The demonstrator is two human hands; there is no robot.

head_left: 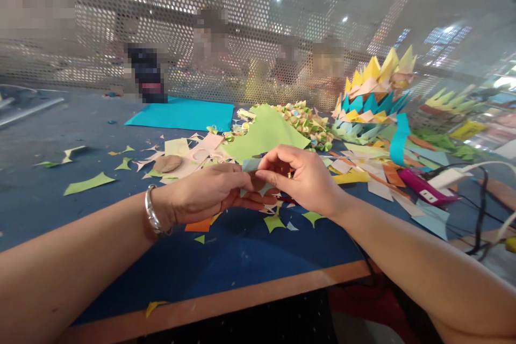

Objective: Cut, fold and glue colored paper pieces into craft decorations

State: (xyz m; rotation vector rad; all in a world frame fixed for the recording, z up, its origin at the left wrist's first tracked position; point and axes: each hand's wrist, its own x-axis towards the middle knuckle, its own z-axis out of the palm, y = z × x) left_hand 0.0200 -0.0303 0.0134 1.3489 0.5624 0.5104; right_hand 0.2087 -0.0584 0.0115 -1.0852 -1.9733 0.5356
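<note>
Both my hands meet over the front part of the blue tabletop. Between them is a small pale blue piece of paper [250, 164], partly covered by fingers. My left hand [217, 185], with a silver bracelet at the wrist, is closed on the paper's left and lower side. My right hand [306, 177] pinches its right side between thumb and index finger. Below the hands lie green paper scraps [274, 222] and an orange paper piece [198, 224]. A large light green sheet [268, 131], its edge cut in curves, lies just behind them.
A bright blue sheet [183, 114] lies at the back left beside a pixelated dark object. Many small folded paper pieces [310, 121] are heaped behind the green sheet. Tall stacks of pointed paper shapes [373, 102] stand at the right, near a magenta device [427, 188] with cables.
</note>
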